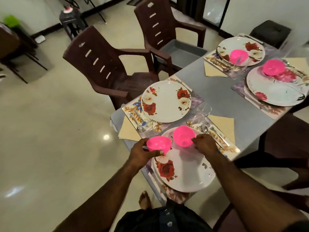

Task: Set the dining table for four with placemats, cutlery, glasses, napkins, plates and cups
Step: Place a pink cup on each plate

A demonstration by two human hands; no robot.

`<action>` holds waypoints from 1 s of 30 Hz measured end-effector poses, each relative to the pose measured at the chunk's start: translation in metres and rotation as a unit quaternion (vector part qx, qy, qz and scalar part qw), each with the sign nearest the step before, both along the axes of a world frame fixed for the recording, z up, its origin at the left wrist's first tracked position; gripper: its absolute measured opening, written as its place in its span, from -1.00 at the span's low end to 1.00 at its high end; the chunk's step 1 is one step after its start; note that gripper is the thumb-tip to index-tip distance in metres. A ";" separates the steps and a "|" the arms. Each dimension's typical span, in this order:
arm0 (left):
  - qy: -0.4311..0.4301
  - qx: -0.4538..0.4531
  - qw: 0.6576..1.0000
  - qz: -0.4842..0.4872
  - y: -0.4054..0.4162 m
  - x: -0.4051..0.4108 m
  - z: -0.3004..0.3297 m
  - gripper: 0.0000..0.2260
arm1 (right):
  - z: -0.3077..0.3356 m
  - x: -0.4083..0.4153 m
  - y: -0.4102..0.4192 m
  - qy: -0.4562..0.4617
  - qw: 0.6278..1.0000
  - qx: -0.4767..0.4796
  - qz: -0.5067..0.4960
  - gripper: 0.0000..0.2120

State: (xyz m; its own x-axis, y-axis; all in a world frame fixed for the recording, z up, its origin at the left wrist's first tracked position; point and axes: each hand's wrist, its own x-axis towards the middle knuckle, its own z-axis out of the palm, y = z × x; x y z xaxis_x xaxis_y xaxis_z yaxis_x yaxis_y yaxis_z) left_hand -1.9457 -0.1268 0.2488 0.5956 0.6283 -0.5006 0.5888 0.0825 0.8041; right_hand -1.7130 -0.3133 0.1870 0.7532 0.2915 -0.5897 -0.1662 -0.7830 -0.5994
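Grey table point(215, 91): four floral placemats point(192, 97), beige napkins point(222, 124) beside them.

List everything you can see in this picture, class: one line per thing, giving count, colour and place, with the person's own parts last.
Table: one, grey, right half.
Placemats: four, floral, one under each plate.
Plates: four, white with flowers, on the placemats.
Cups: four, pink; two on the far plates, two in the hands.
Napkins: cream, beside the placemats; at least four show.
Cutlery: silver, on placemat edges.
Glass: clear, between the near plates; others too blurred to count.
Chairs: two, brown, left of the table.
Tray: one, grey, on the far chair.
Left hand: holds a cup at the near plate's edge.
Right hand: holds a tilted cup over the near plate.
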 end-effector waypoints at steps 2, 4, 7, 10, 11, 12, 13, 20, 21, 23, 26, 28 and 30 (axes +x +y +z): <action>0.005 0.005 1.000 0.016 -0.002 0.009 0.005 -0.18 | 0.010 0.004 -0.002 -0.100 0.990 -0.021 0.098 -0.40; 0.004 0.010 1.000 0.028 -0.003 0.015 0.010 -0.13 | 0.011 0.004 -0.005 -0.244 0.939 -0.030 0.240 -0.14; 0.005 0.007 0.999 0.044 -0.006 0.019 0.015 -0.13 | 0.009 0.008 0.004 -0.319 0.849 -0.085 0.414 0.12; 0.009 0.019 0.998 0.059 -0.005 0.022 0.020 -0.11 | 0.024 0.024 0.030 -0.284 0.808 -0.105 0.505 0.13; 0.014 0.028 0.998 0.062 -0.005 0.023 0.021 -0.08 | 0.030 0.031 0.038 -0.273 0.798 -0.108 0.526 0.12; 0.019 0.036 0.997 0.065 -0.004 0.022 0.022 -0.06 | 0.033 0.038 0.043 -0.271 0.786 -0.107 0.544 0.12; 0.023 0.041 0.997 0.066 -0.003 0.021 0.022 -0.05 | 0.038 0.044 0.046 -0.268 0.775 -0.112 0.561 0.12; 0.018 0.051 0.996 0.068 0.001 0.021 0.028 -0.04 | 0.045 0.059 0.039 -0.293 0.691 -0.141 0.645 0.10; 0.016 0.051 0.996 0.069 0.001 0.022 0.029 -0.05 | 0.046 0.059 0.039 -0.292 0.687 -0.146 0.649 0.10; 0.015 0.051 0.996 0.069 0.000 0.021 0.030 -0.06 | 0.050 0.059 0.039 -0.293 0.679 -0.156 0.655 0.10; 0.018 0.054 0.996 0.065 0.001 0.017 0.030 -0.06 | 0.056 0.057 0.040 -0.302 0.666 -0.170 0.660 0.07; 0.020 0.057 0.996 0.061 0.002 0.014 0.029 -0.06 | 0.055 0.057 0.039 -0.309 0.664 -0.175 0.658 0.06; 0.019 0.059 0.996 0.061 0.004 0.012 0.030 -0.08 | 0.054 0.059 0.037 -0.319 0.667 -0.177 0.650 0.08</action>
State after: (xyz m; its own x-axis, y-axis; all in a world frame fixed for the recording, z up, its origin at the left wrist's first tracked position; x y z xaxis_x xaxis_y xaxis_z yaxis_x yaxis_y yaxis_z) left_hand -1.9338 -0.1226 0.2788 0.4940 0.7506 -0.4388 0.6102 0.0602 0.7900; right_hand -1.6543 -0.2765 0.2407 0.1307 0.8696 -0.4762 0.9910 -0.1286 0.0371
